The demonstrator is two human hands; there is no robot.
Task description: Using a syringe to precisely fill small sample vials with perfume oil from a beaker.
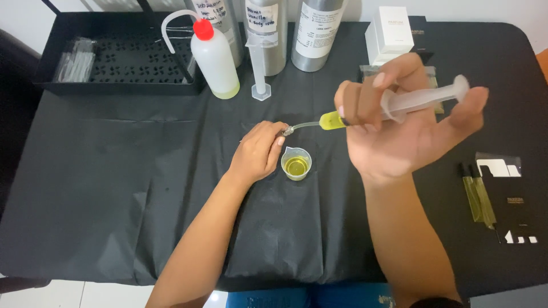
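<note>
Black sheeting is covering the counter [114,171]. Above its middle the right hand [399,137] is gripping a syringe [399,105], thumb on plunger; the left hand [257,154] is pinching its tube [302,126] beside a small cup [297,164] of yellow liquid. A jerk risks tipping the cup. Open room is lying left; vials [478,199] are crowding the right edge.

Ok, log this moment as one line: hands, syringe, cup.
right hand: holds syringe, yellow liquid in tip | left hand: pinches syringe's needle end | small cup: yellow liquid, on black cloth
</note>
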